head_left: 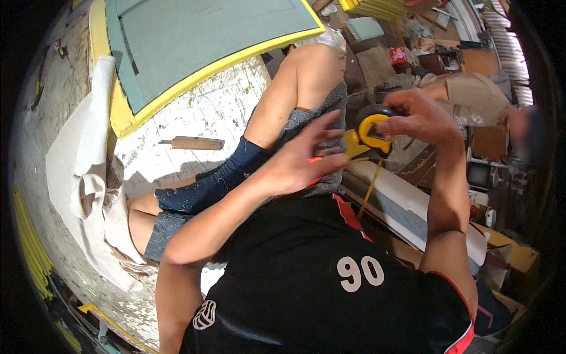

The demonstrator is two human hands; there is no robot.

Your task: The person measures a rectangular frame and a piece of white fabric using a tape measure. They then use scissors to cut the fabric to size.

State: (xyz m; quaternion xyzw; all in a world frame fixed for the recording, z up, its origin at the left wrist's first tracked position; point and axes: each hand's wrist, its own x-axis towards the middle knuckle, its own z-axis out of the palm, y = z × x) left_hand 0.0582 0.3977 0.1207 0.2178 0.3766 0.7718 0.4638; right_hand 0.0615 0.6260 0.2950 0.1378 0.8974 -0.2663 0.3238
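My right hand (421,118), raised at the right, is closed around a black and yellow tape measure (374,131). A narrow yellow strip of tape (370,189) hangs below it, beside my lap. My left hand (303,156) is in front of my lap with its fingers spread, somewhat smeared by motion. It is apart from the tape measure. Bits of orange (316,176) show by its palm; I cannot make out what they belong to. A wooden-handled tool (197,143) lies on the white, paint-worn surface (183,115) left of my legs.
A grey-green panel with a yellow border (218,74) lies ahead at the left. Pale cloth (88,200) is bunched at far left. Long padded pieces (407,206) rest at my right. Another person (477,97) is beyond my right hand, among boxes and scraps.
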